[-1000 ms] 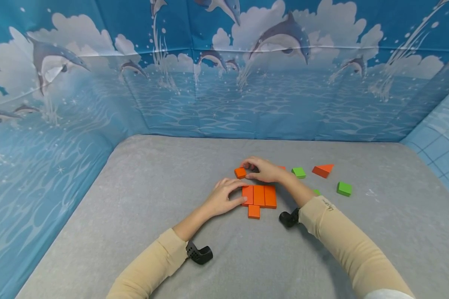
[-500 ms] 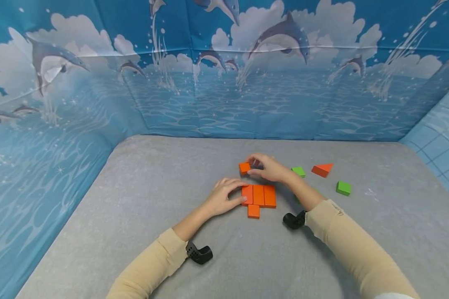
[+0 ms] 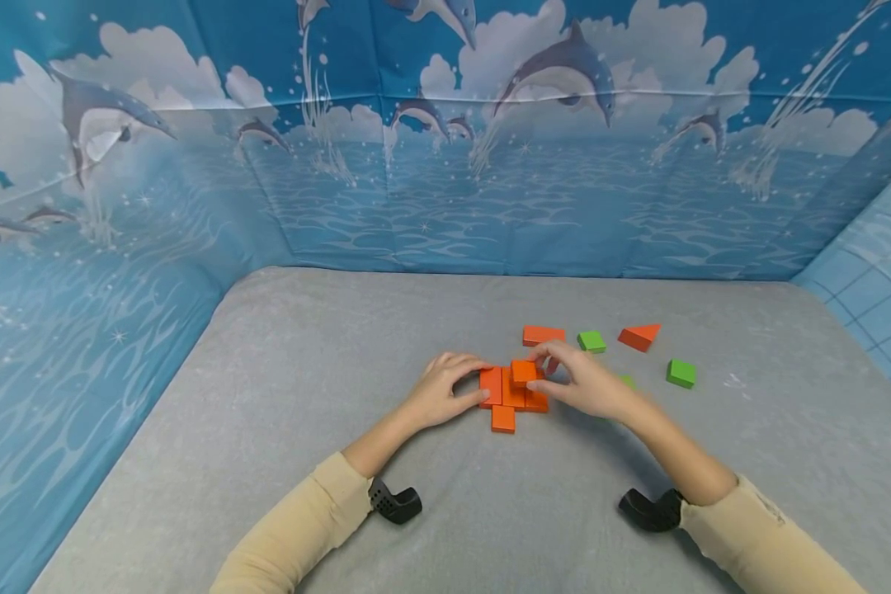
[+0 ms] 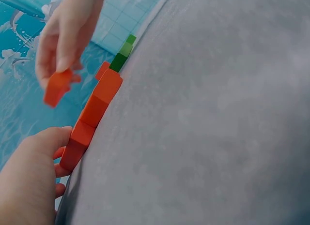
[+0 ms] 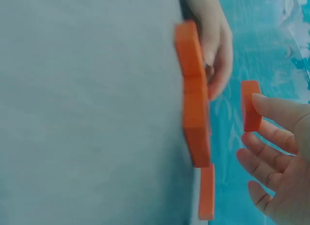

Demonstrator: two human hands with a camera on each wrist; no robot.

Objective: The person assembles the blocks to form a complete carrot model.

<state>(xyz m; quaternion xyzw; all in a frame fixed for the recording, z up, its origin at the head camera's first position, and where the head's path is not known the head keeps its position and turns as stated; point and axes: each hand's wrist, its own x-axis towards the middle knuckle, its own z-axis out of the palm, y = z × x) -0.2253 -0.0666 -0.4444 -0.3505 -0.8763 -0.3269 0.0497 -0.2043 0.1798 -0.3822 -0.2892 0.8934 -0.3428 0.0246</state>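
Several orange blocks lie together on the grey cloth, with three side by side and a smaller orange block [image 3: 502, 419] against their near side. At the row's left end, my left hand [image 3: 445, 392] holds the outer orange block [image 3: 491, 396] between thumb and fingers. Pinched in my right hand [image 3: 586, 384] is a small square orange block [image 3: 523, 371], raised above the middle and right blocks of the row and partly covering them. The right wrist view shows thumb and fingertips on this small block [image 5: 250, 106], apart from the row.
Behind the row lies a long orange block [image 3: 544, 335]. Farther right are a green block [image 3: 591, 341], an orange triangular block [image 3: 640, 337] and another green block [image 3: 681, 374]. A third green block [image 3: 627, 380] is mostly hidden by my right hand. A dolphin-print curtain [image 3: 445, 198] hangs behind.
My right hand has lifted the small square orange block and carried it toward me and rightward, over the row. The long orange block behind is uncovered. My left hand stays put.
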